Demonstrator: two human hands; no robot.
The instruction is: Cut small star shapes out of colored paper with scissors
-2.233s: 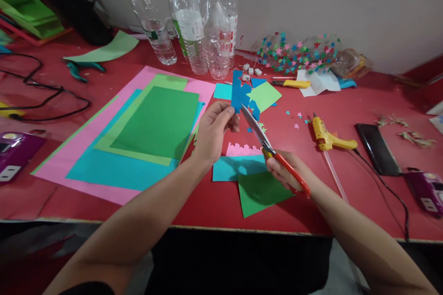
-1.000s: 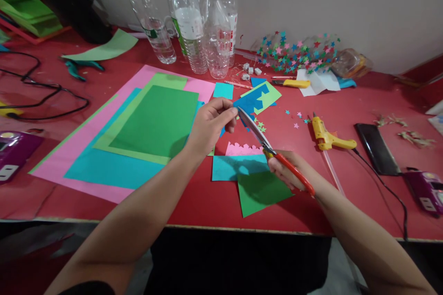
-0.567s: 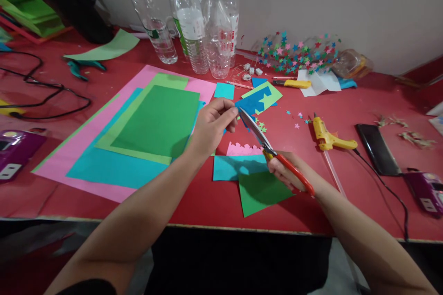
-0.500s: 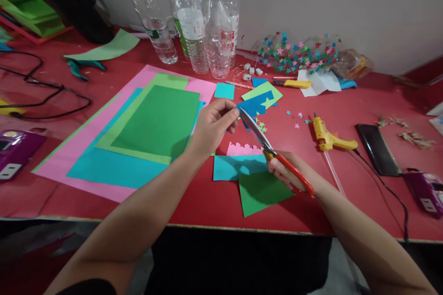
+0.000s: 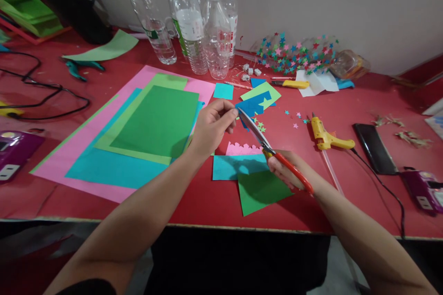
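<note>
My left hand is closed, with thumb and fingers pinching one end of a blue paper piece. The paper's far end has a notched edge and reaches over a light green sheet. My right hand grips red-handled scissors. Their blades point up and left, with the tips at my left fingertips, against the blue paper. Whether the blades are cutting cannot be made out. Below the scissors lie a pink strip with a jagged edge, a light blue sheet and a green sheet.
Stacked coloured sheets lie to the left. Plastic bottles stand at the back, beside a star-covered bottle. Rightward are a yellow utility knife, small paper stars, a yellow glue gun with its cord, and a phone.
The blue paper's free end has shifted slightly left. Both hands keep nearly the same pose, and the whole view has drifted a little.
</note>
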